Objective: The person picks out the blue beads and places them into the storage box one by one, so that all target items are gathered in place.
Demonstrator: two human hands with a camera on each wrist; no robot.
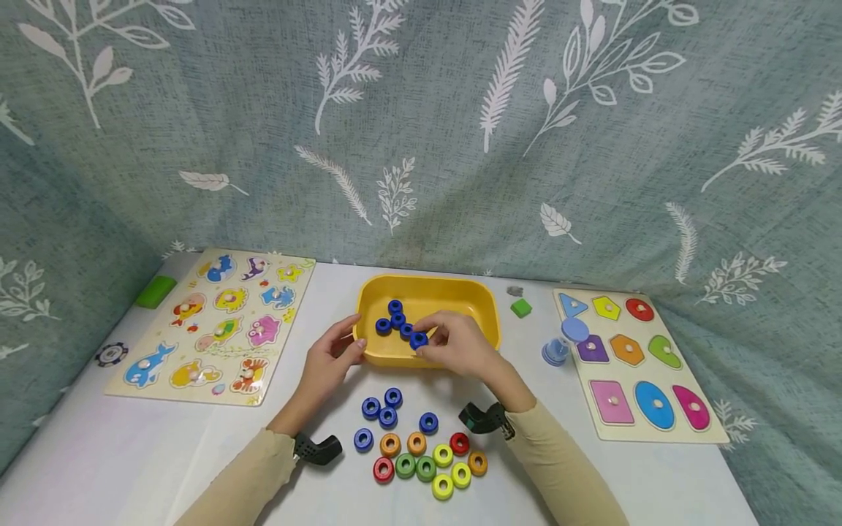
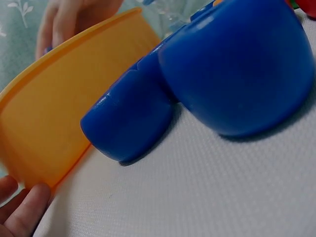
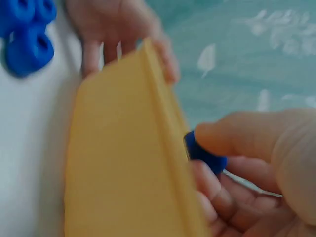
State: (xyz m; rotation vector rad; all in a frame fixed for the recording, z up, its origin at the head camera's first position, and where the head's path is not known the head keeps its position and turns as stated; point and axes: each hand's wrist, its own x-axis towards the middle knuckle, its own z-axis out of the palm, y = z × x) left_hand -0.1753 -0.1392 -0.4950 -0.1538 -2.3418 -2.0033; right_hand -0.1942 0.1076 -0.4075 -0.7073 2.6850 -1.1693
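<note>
A yellow plastic tray (image 1: pixel 473 292) stands in the middle of the table with several blue rings (image 1: pixel 397 320) inside it. My left hand (image 1: pixel 332 354) holds the tray by its left end, thumb at the front corner and fingers along the side. Over the tray's front rim, my right hand (image 1: pixel 457 343) pinches one blue ring (image 3: pixel 210 155) between thumb and fingers. In front of the tray lie several more blue rings (image 1: pixel 388 417); two loom large in the left wrist view, close to the camera.
Nearer me are orange (image 1: pixel 390 444), green (image 1: pixel 405 465), red (image 1: pixel 384 470) and yellow rings (image 1: pixel 443 486). An animal puzzle board (image 1: pixel 220 351) lies left, a shape puzzle board (image 1: pixel 618 365) right. Beside that stand a light-blue piece (image 1: pixel 555 352) and a green block (image 1: pixel 521 307). A patterned curtain (image 1: pixel 421 146) hangs behind.
</note>
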